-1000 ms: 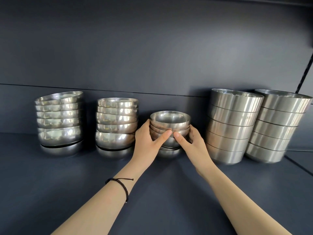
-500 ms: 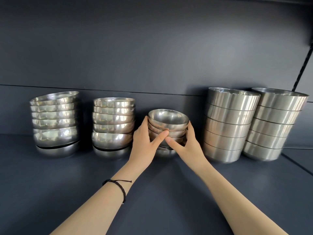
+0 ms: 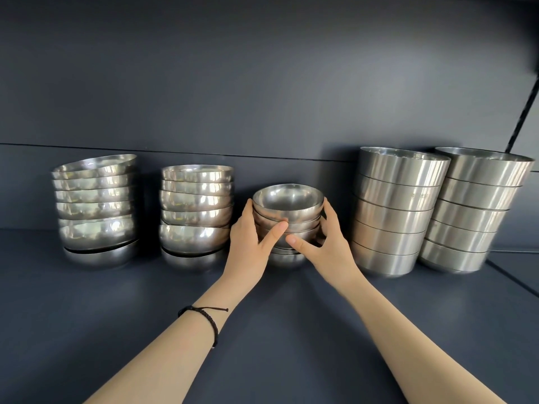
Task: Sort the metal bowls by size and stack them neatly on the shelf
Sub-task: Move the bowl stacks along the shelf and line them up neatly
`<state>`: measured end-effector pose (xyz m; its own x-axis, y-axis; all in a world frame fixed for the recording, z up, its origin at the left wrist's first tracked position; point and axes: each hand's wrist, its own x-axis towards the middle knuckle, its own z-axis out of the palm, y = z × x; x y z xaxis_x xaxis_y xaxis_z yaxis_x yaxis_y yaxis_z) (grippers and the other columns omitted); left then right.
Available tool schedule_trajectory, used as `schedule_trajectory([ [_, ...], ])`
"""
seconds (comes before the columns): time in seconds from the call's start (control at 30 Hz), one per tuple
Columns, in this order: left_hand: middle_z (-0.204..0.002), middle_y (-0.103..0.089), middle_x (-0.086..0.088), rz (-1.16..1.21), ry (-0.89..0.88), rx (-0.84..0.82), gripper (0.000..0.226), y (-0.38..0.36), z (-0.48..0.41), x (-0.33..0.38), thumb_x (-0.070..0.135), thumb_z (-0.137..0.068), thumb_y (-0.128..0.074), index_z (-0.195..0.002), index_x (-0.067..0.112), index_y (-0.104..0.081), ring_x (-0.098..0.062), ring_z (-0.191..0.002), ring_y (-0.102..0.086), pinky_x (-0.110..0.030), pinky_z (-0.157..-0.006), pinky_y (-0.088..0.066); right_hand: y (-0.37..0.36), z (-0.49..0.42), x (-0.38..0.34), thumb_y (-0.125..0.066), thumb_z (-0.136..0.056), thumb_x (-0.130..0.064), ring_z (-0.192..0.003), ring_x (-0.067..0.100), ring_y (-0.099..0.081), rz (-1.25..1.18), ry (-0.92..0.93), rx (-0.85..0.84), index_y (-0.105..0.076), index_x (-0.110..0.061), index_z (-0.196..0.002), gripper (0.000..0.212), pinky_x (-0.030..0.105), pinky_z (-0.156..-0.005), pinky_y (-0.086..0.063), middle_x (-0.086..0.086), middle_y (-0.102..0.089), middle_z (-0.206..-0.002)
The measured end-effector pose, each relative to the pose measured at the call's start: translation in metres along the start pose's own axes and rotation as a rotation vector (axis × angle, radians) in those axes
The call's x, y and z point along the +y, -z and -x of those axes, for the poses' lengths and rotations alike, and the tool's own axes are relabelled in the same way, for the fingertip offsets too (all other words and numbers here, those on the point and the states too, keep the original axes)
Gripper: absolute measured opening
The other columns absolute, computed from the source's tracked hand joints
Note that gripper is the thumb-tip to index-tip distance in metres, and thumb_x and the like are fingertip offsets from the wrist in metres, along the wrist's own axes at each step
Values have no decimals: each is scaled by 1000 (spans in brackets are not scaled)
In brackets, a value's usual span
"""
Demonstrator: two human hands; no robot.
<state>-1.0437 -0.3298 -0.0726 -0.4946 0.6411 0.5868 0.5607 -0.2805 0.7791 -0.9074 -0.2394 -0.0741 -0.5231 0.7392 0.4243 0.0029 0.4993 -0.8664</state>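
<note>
A short stack of small round metal bowls [image 3: 288,205] stands in the middle of the dark shelf [image 3: 262,316]. My left hand [image 3: 250,243] grips its left side, thumb across the front. On the stack's right side my right hand [image 3: 326,246] grips it the same way, and the two thumbs nearly meet. Left of it stand two taller stacks of rounded bowls [image 3: 96,205] [image 3: 196,214]. To the right are two stacks of straight-sided bowls [image 3: 396,211] [image 3: 478,211].
The shelf's dark back wall [image 3: 262,97] rises just behind all the stacks. A seam in the shelf surface [image 3: 513,281] runs off at the right. A black cord bracelet [image 3: 210,319] sits on my left wrist.
Both hands have slid a little up the sides of the small stack, fingers now nearer its top rim. The stacks themselves stay where they were.
</note>
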Motion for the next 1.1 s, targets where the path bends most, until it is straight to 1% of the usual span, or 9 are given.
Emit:
schedule_trajectory([
  [0.13, -117, -65, 13, -1, -5, 1, 54, 0, 0, 1, 56, -83, -63, -124, 24, -53, -7, -115, -59, -35, -101, -48, 1, 0, 2, -81, -78, -30, -129, -1, -45, 17, 3, -5, -14, -29, -157, 103, 5, -97, -39, -15, -45, -146],
  [0.23, -115, -67, 13, 17, 6, -13, 54, 1, 0, 4, 55, -82, -64, -124, 22, -54, -3, -112, -61, -30, -99, -49, 2, 0, 1, -80, -78, -32, -127, 0, -46, 39, 2, -6, -13, -28, -157, 104, -3, -88, -37, -17, -45, -143],
  [0.4, -133, -60, 10, 24, 106, -116, 94, 5, 0, 0, 66, -77, -64, -149, 16, -31, -4, -126, -53, -34, -110, -43, 4, -1, 0, -85, -74, -31, -133, 1, -44, 20, -17, -50, -8, -29, -157, 113, 15, -105, -39, -13, -43, -149],
  [0.47, -145, -50, 11, 32, 145, -171, 100, 7, 2, 0, 56, -81, -70, -156, 20, -16, -1, -132, -46, -25, -111, -40, 4, -1, 1, -88, -70, -26, -129, -6, -44, 27, -35, -88, -2, -32, -156, 122, 23, -110, -39, -21, -42, -146],
  [0.57, -144, -44, 20, 9, 129, -179, 102, 8, 2, -3, 39, -80, -78, -156, 20, -13, 9, -131, -41, -3, -100, -36, 4, -1, 5, -89, -69, -19, -116, -17, -45, 43, -49, -119, 5, -36, -155, 129, 12, -100, -41, -33, -39, -133],
  [0.7, -136, -46, 26, -6, 121, -168, 97, 8, 1, -6, 38, -79, -80, -153, 24, -19, 17, -125, -42, -5, -100, -37, 4, 0, 4, -90, -69, -23, -123, -2, -46, 71, -48, -93, 5, -40, -154, 128, 1, -82, -40, -20, -42, -141],
  [0.8, -145, -45, 16, -42, 128, -160, 104, 9, 1, -5, 46, -80, -76, -157, 25, -10, 3, -131, -43, -6, -99, -38, 5, 0, 2, -90, -66, -32, -125, 4, -50, 91, -32, -65, 2, -44, -153, 128, 8, -89, -41, -12, -50, -142],
  [0.93, -125, -52, 24, -60, 157, -114, 98, 8, 1, -3, 44, -83, -73, -156, 24, -11, 12, -109, -51, 6, -80, -35, 6, -1, 0, -90, -63, -39, -124, 8, -55, 82, -26, -63, 0, -53, -150, 126, 20, -100, -43, -7, -55, -140],
  [1.1, -133, -52, 21, -18, 156, -129, 103, 7, 2, -4, 49, -79, -76, -157, 26, -11, 7, -119, -50, -6, -94, -41, 6, 0, 2, -90, -64, -38, -122, 4, -56, 73, -36, -66, 0, -54, -150, 125, 15, -95, -45, -8, -57, -138],
])
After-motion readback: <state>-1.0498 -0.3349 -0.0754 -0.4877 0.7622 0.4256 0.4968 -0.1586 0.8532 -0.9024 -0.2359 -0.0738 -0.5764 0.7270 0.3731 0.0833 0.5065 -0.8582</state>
